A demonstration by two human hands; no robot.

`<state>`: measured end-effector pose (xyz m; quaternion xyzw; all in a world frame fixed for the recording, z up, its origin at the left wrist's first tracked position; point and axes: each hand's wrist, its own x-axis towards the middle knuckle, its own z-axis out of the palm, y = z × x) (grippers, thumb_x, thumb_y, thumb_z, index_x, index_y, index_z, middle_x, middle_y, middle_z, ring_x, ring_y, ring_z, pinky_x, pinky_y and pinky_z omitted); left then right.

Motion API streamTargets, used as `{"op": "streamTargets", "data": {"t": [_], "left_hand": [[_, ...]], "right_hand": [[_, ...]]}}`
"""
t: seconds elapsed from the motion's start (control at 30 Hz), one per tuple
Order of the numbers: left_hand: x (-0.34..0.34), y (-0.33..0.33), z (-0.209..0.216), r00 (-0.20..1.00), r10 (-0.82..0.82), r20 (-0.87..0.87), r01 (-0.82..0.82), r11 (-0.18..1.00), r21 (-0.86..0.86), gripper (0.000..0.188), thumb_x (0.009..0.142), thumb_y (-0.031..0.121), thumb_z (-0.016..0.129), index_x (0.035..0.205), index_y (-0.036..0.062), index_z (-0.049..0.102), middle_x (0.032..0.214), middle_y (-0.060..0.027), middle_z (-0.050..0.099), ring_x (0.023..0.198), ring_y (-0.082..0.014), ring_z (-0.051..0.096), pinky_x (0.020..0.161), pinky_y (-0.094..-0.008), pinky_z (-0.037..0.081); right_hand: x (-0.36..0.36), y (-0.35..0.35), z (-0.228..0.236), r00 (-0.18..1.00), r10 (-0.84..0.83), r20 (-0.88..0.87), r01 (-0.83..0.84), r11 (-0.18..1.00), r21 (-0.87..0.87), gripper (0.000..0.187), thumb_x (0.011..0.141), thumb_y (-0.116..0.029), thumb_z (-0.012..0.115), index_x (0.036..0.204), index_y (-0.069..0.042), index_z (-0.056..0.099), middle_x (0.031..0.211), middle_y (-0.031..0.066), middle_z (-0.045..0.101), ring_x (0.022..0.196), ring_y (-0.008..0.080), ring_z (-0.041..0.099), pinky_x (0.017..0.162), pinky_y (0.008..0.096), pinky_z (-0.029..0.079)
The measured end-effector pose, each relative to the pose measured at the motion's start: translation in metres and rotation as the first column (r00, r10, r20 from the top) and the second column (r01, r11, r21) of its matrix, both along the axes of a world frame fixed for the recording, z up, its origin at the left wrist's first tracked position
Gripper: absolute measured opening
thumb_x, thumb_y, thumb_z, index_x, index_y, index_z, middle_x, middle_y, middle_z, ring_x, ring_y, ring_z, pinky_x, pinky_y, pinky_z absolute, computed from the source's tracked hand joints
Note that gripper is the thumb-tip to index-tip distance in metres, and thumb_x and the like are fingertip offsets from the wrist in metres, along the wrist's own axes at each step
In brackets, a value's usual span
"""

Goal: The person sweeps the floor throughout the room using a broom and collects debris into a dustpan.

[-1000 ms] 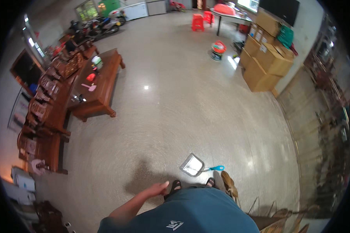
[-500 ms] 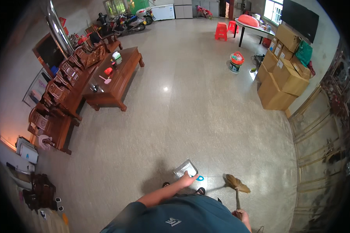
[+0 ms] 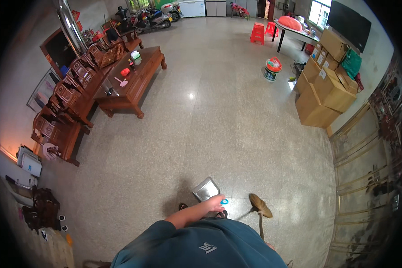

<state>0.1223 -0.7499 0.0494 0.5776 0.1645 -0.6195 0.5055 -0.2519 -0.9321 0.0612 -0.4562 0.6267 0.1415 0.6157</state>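
A: Start close in. First thing?

B: A blue-green shirt (image 3: 178, 248), filling the lower edge. At its right side, just a sliver of the right hand (image 3: 270, 246).

A: Fingers there?

B: Mostly hidden behind the shirt; clamped on the handle of a broom (image 3: 260, 205), judging by the slant. Brown bristles ahead, with a shadow falling leftward.

A: And on the left?

B: Left hand (image 3: 215, 204) out in front of the body, overlapping the grip of a dustpan (image 3: 207, 189). Blue loop showing just past the knuckles.

A: Clamped?

B: Curled over the grip; cannot tell whether clamped or merely above.

A: Where exactly, that dustpan?

B: Just ahead of two dark sandals (image 3: 182, 206), silver pan tilted up-left in view, left of the broom and apart from it. On the speckled floor (image 3: 174, 147) or slightly above; cannot tell.

A: Farther out?

B: Leftward, a low wooden counter (image 3: 140, 67), with carved seats (image 3: 69, 96) alongside. Rightward, stacked cartons (image 3: 319, 105) and a bucket (image 3: 270, 76).

A: Farthest?

B: Red stools (image 3: 257, 34), parked motorbikes (image 3: 154, 21), a white chest freezer (image 3: 193, 9).
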Motion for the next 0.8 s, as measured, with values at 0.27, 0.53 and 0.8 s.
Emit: {"op": "streamTargets", "data": {"t": [0.27,0.53,0.8], "left_hand": [[0.020,0.003,-0.040,0.964,0.258,-0.060,-0.249,0.960,0.124,0.018,0.080,0.012,0.054,0.092,-0.0010,0.048,0.079,-0.0152,0.053,0.064,-0.0283,0.059,0.048,-0.0395,0.051],[-0.004,0.124,-0.030,0.881,0.472,-0.020,-0.416,0.794,0.443,0.004,0.074,-0.001,0.053,0.075,0.0021,0.050,0.069,-0.0123,0.050,0.054,-0.0220,0.053,0.039,-0.0368,0.040],[-0.017,0.256,-0.008,0.827,0.519,0.215,-0.562,0.769,0.303,0.015,0.075,0.006,0.060,0.067,0.0059,0.047,0.057,-0.0060,0.047,0.048,-0.0142,0.046,0.040,-0.0301,0.031]], "right_hand": [[-0.028,0.015,0.030,0.880,0.407,0.246,-0.322,0.890,-0.322,0.039,0.078,-0.019,0.060,0.107,0.006,0.055,0.091,0.0153,0.062,0.085,0.0224,0.057,0.080,0.0351,0.044],[0.039,-0.008,0.031,0.892,-0.445,0.083,0.404,0.864,0.299,0.017,0.078,-0.014,0.049,0.086,0.001,0.053,0.071,0.0082,0.054,0.063,0.0191,0.053,0.061,0.0288,0.045],[0.105,-0.028,0.051,0.964,0.263,-0.036,-0.251,0.948,0.195,0.008,0.078,-0.009,0.044,0.071,-0.008,0.043,0.053,-0.0005,0.038,0.045,0.0106,0.039,0.042,0.0224,0.035]]}}
